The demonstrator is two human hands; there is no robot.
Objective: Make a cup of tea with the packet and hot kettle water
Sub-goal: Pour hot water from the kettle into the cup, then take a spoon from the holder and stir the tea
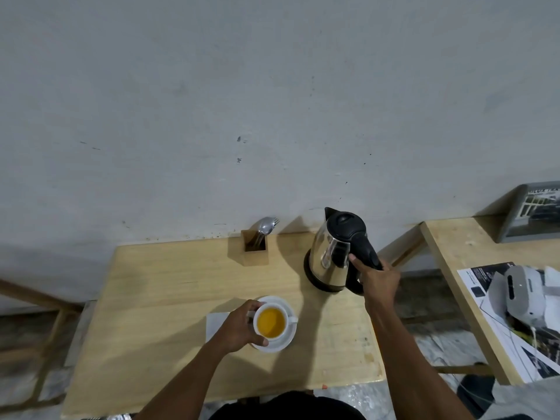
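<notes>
Wooden surface (157, 298) against a grey wall (212, 101).

Cup (270, 322): white, upright on a white saucer (288, 338) near the front centre of the surface, filled with amber-yellow tea, handle pointing right.

Left hand (242, 327): grip wrapped around the left side of the cup, thumb at the near rim, fingers at the far rim.

Kettle (333, 253): steel body, black lid and handle, standing upright on its black base at the right rear of the surface, spout pointing towards the wall.

Right hand (377, 278): grip clenched round the kettle handle, index finger stretched against the steel body.

White paper (215, 325): flat on the surface just left of the saucer, partly under the left hand; whether it is the tea packet cannot be told.

Wooden holder (256, 253): rear centre, left of the kettle, containing spoons (266, 225).

Second surface (448, 247): to the right, bearing printed sheets and a grey device.
</notes>
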